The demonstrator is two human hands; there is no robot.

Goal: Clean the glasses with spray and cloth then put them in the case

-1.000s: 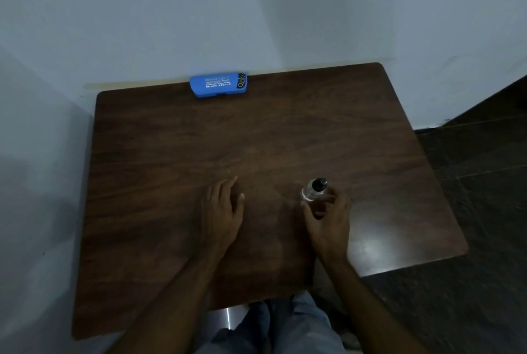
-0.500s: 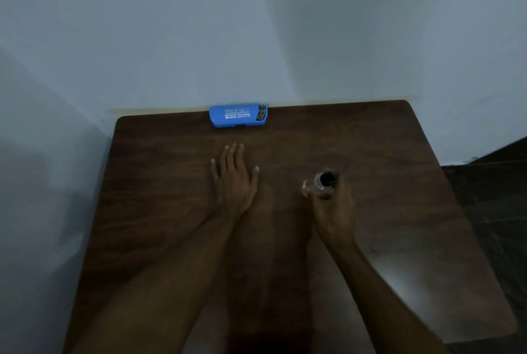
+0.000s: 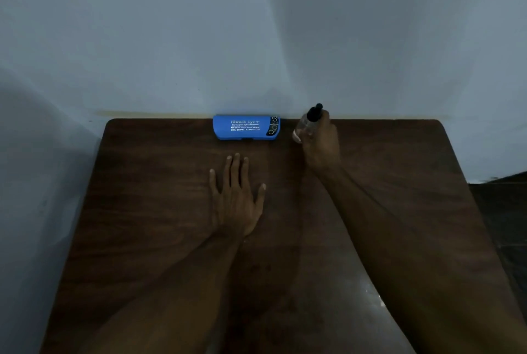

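Left grip (image 3: pixel 236 199) released: palm flat on dark wooden worktop (image 3: pixel 142 211), fingers straight, pointing toward wall (image 3: pixel 256 40). Blue case (image 3: pixel 246 127) closed, lying at worktop's far edge against wall, beyond left fingertips. Just right of case, spray bottle (image 3: pixel 309 121) — clear, black top — grasped by right grip (image 3: pixel 319 145), fingers curled round it.

The table (image 3: pixel 159 211) is dark wood-grain with a slight sheen. The blue glasses case (image 3: pixel 246 127) looks matt plastic. The spray bottle (image 3: pixel 306 122) is clear, black-capped.

Bare counter (image 3: pixel 142 211) lay open across the frame's left and lower right; only the closed blue case (image 3: pixel 246 127) against the wall (image 3: pixel 256 40) blocked the top centre.
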